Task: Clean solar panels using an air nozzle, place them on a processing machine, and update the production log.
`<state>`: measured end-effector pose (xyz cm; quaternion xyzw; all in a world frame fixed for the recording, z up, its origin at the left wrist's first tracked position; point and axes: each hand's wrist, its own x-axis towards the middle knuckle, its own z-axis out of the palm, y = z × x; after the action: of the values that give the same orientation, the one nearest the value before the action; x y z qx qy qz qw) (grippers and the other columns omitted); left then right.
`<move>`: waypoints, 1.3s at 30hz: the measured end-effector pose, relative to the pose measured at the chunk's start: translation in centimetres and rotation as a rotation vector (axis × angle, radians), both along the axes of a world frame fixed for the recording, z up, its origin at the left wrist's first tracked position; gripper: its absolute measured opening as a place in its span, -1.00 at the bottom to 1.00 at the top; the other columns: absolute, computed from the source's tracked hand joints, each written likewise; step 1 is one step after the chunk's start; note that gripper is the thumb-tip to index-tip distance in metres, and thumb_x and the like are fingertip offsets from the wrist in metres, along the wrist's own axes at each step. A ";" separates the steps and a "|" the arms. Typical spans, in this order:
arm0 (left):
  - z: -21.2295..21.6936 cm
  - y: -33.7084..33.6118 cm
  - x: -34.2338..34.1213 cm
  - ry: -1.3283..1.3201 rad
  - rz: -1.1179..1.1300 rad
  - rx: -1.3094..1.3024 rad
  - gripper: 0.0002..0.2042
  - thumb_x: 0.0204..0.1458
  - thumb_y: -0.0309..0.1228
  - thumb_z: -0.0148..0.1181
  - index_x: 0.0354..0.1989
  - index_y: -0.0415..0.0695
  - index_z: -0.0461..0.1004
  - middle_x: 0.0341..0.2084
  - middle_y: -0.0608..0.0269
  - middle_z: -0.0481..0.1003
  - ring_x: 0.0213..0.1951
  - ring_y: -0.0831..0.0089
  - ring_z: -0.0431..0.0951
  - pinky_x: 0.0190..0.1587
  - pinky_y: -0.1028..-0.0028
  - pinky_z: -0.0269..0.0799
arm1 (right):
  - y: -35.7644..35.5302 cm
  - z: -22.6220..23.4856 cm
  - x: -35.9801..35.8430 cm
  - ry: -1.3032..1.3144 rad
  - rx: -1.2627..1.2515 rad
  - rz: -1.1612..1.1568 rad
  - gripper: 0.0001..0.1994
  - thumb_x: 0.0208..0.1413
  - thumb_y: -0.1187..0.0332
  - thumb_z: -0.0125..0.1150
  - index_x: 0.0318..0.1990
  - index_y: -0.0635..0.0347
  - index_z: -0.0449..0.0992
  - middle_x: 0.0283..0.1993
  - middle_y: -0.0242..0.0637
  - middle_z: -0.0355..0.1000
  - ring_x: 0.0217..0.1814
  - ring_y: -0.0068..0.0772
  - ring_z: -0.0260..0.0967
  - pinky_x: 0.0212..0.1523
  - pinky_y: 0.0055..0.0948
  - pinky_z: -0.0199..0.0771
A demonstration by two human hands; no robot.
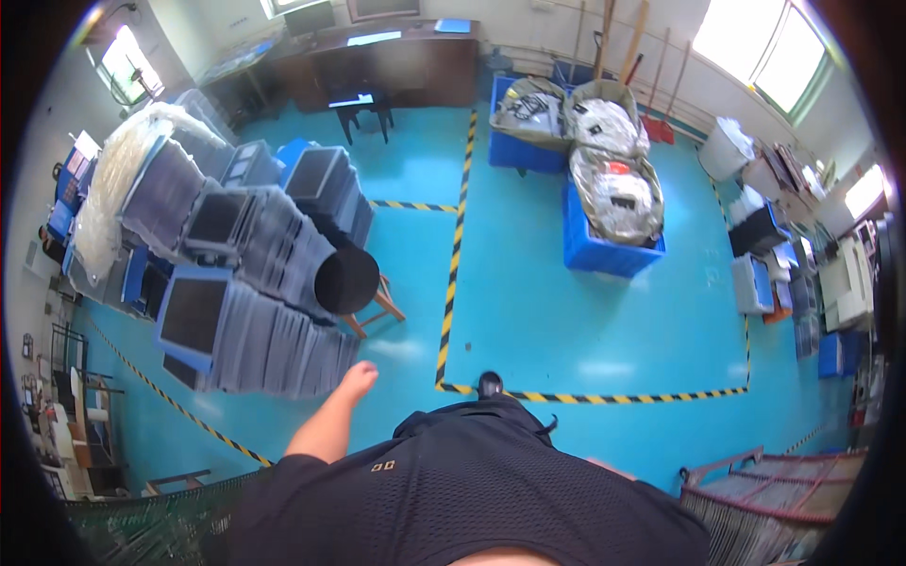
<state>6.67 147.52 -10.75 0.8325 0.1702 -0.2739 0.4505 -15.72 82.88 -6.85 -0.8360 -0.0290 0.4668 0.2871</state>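
Note:
My left hand (360, 378) hangs out in front of my left side with the fingers loosely curled. Nothing shows in it, and it touches nothing. It is nearest to the long stacks of grey trays (283, 344) and a stool with a round black seat (346, 280) and wooden legs. Only a thin strip of my right arm (612, 467) shows past my dark shirt. The right hand itself is out of sight. One black shoe (490, 384) is on the taped floor line.
Yellow-black tape (604, 398) marks the blue floor. Blue bins (604, 250) with bagged contents stand ahead to the right. A dark desk (387, 71) and small black stool (361, 115) are farther off. Red-framed racks (774, 481) stand close at right, green netting (151, 519) at left.

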 end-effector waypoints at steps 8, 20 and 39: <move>-5.5 6.0 6.1 0.548 0.209 0.011 -0.81 -0.06 -0.30 0.13 -0.40 -0.15 0.55 -0.58 0.16 0.49 -0.49 0.34 0.50 -0.50 0.29 0.40 | 3.6 3.8 57.4 -0.272 0.127 -0.702 -0.75 0.15 0.17 0.11 -0.34 0.17 0.53 -0.43 -0.35 0.47 -0.38 -0.47 0.42 -0.46 -0.41 0.45; 1.5 8.3 59.9 0.134 0.277 -0.152 -0.86 -0.04 -0.42 0.13 -0.33 -0.17 0.52 -0.52 0.27 0.48 -0.47 0.48 0.42 -0.43 0.41 0.35 | 13.2 -3.5 82.3 0.280 -0.252 -0.317 -0.70 0.08 0.13 0.11 -0.34 0.21 0.57 -0.45 -0.22 0.50 -0.49 -0.33 0.47 -0.45 -0.28 0.56; 7.9 10.5 108.3 0.396 0.622 -0.445 -0.84 0.01 -0.35 0.14 -0.27 -0.12 0.51 -0.57 0.28 0.44 -0.52 0.41 0.44 -0.48 0.35 0.36 | 31.8 1.9 177.1 -0.383 -0.058 0.006 -0.68 0.07 0.15 0.19 -0.21 0.25 0.58 -0.51 -0.20 0.47 -0.58 -0.38 0.41 -0.51 -0.35 0.45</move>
<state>114.99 157.98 -2.81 0.5555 0.4331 -0.3095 0.6388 161.39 114.65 -4.90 -0.9173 -0.0724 0.3008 0.2507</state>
